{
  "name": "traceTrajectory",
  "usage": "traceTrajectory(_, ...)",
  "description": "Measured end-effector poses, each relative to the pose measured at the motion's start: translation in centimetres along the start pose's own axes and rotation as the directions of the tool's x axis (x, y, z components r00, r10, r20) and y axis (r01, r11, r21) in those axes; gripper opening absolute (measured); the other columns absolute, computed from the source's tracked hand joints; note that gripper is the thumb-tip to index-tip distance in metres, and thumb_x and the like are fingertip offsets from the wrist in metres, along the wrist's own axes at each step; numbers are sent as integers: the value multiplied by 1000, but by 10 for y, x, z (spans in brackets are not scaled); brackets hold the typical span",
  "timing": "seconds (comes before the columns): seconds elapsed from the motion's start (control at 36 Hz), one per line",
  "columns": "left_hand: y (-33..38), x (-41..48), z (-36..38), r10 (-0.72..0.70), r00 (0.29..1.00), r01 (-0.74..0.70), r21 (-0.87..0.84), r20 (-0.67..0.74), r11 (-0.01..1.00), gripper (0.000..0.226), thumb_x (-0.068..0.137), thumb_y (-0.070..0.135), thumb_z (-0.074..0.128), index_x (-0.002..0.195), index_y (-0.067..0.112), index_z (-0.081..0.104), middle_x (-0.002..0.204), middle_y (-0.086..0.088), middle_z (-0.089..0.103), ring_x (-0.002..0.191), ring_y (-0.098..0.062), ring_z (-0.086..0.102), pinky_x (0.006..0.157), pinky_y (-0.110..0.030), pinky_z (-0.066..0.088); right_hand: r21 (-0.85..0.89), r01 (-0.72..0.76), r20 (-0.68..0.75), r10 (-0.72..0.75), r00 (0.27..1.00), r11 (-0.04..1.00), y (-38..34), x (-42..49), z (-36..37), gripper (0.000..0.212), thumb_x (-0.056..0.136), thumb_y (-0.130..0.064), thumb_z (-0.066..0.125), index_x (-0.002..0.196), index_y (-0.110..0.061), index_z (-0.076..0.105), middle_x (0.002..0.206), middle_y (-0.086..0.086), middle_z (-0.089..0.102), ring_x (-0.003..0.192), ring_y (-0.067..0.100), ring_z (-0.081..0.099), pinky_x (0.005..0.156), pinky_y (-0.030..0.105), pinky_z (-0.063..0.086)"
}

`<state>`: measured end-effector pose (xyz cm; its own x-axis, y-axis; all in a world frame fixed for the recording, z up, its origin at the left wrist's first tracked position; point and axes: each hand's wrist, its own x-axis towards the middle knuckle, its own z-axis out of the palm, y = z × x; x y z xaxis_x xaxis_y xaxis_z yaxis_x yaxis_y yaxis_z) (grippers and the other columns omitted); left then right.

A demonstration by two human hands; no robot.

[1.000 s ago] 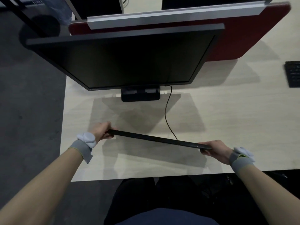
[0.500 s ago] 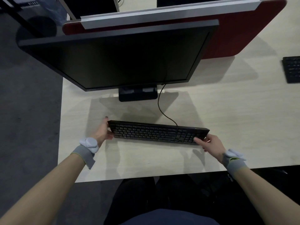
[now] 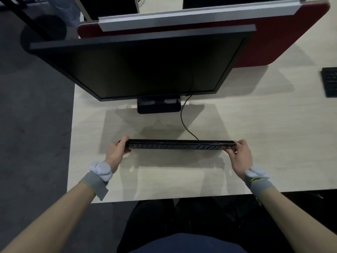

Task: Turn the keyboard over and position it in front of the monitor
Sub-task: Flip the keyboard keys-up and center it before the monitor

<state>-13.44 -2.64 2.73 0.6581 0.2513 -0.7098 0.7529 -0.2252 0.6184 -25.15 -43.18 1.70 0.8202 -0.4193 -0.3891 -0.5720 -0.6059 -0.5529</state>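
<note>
A black keyboard (image 3: pixel 175 145) is held just above the pale wooden desk (image 3: pixel 255 128), level and parallel to the desk's front edge, with its keys facing me. My left hand (image 3: pixel 118 150) grips its left end and my right hand (image 3: pixel 238 154) grips its right end. Its thin black cable (image 3: pixel 184 123) runs from the far edge back under the monitor. The large dark monitor (image 3: pixel 145 66) stands directly beyond the keyboard on its black base (image 3: pixel 158 105).
A red divider panel (image 3: pixel 269 39) with a white rail runs behind the monitor. A second black keyboard (image 3: pixel 330 81) lies at the desk's right edge. Grey floor is to the left of the desk; my dark-clothed legs are below the front edge.
The keyboard went from edge-on and slanted to keys showing, then straightened level and parallel to the desk edge. Both hands kept hold of its ends.
</note>
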Motion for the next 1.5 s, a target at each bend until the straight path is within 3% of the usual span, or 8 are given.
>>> traceTrajectory(0.08, -2, -4, -1, -31, 999, 27, -84, -42, 996, 22, 83, 21, 63, 74, 1, 63, 77, -13, 61, 63, -23, 67, 77, -29, 58, 45, 0, -39, 1, 999, 999, -3, 1, -1, 26, 90, -24, 74, 113, -10, 75, 97, 8, 54, 81, 29, 62, 77, 38, 49)
traceTrajectory(0.17, -9, -6, -3, -42, 997, 36, -87, -64, 996, 23, 77, 22, 65, 71, 0, 63, 77, -15, 61, 69, -28, 65, 82, -38, 53, 4, -28, -61, 28, 998, 1000, -7, 1, -2, 35, 86, -19, 78, 117, -3, 74, 96, 9, 57, 82, 25, 58, 76, 23, 38)
traceTrajectory(0.31, -20, -12, -5, -6, 998, 15, 142, -64, 990, 31, 70, 34, 64, 76, 4, 71, 72, -9, 59, 74, -21, 53, 71, -34, 40, -120, -44, -28, 41, 999, 992, -32, 1, -6, 41, 77, -13, 84, 115, 0, 74, 98, 24, 70, 95, 42, 67, 79, 35, 48)
traceTrajectory(0.44, -20, -19, -2, 43, 998, -29, 310, -40, 950, 16, 82, 24, 66, 92, 14, 72, 90, -9, 71, 91, -27, 63, 76, -28, 41, -52, -170, 84, 174, 981, 984, -42, -1, -5, 32, 70, -8, 71, 100, -12, 77, 75, 11, 72, 78, 32, 68, 68, 29, 48)
traceTrajectory(0.69, -26, -20, -8, 46, 996, -78, 533, 73, 843, 41, 80, 33, 73, 109, 4, 70, 103, -12, 73, 99, -30, 66, 79, -31, 48, 85, -338, 30, 336, 941, 937, -50, -6, 11, 36, 91, -16, 65, 121, 2, 70, 119, 26, 71, 118, 45, 60, 100, 43, 46)
traceTrajectory(1.14, -18, -26, -2, 1, 995, -76, 739, 101, 670, 38, 74, 28, 76, 89, 2, 52, 91, -15, 60, 81, -31, 57, 73, -43, 53, -199, -398, 107, 423, 900, 896, -50, -11, 21, 25, 72, -29, 80, 74, -5, 73, 79, 18, 72, 75, 38, 69, 67, 39, 58)
traceTrajectory(1.25, -20, -31, 9, -50, 996, -33, 791, 80, 611, 72, 74, 30, 79, 124, -3, 39, 115, -20, 57, 106, -38, 59, 77, -37, 47, -358, -333, 131, 400, 907, 872, -61, -14, 27, 37, 74, -33, 80, 80, -1, 63, 88, 19, 67, 73, 36, 65, 58, 34, 46)
traceTrajectory(1.5, -16, -24, 7, -81, 992, -33, 837, 92, 546, 67, 80, 27, 74, 124, -1, 33, 114, -18, 56, 109, -37, 57, 76, -36, 44, -464, -206, 172, 316, 933, 861, -53, -17, 38, 18, 95, -10, 48, 93, 3, 61, 114, 27, 58, 90, 42, 58, 72, 35, 39)
